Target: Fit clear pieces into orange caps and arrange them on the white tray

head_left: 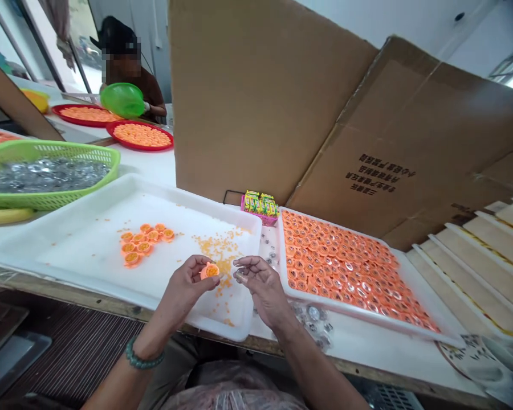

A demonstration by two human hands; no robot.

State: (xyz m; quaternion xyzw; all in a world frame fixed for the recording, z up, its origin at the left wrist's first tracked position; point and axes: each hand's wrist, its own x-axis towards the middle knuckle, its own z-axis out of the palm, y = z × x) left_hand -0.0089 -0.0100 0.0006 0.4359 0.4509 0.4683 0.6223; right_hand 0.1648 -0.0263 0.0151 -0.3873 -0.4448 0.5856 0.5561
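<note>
Held between the thumb and fingers of my left hand (183, 287) is a small orange plastic cup (211, 270) with yellow bits in it. My right hand (263, 287) is close beside it, thumb and fingers pinched on something small that I cannot make out. Both hands are over the right end of a large white tray (85, 239). Loose yellow bits (218, 247) are scattered in the tray beyond my hands. Further left in it stands a cluster of orange cups (143, 247) filled with yellow bits. Small clear plastic pieces (314, 324) lie on the table below my right forearm.
To the right, a second white tray (367, 320) holds rows of covered orange cups (337, 256). A pink basket (265, 218) with yellow packets stands behind, against a tall cardboard sheet (256, 102). A green basket (55, 199) of clear pieces is at left. A co-worker (151, 91) holds a green bowl (123, 100).
</note>
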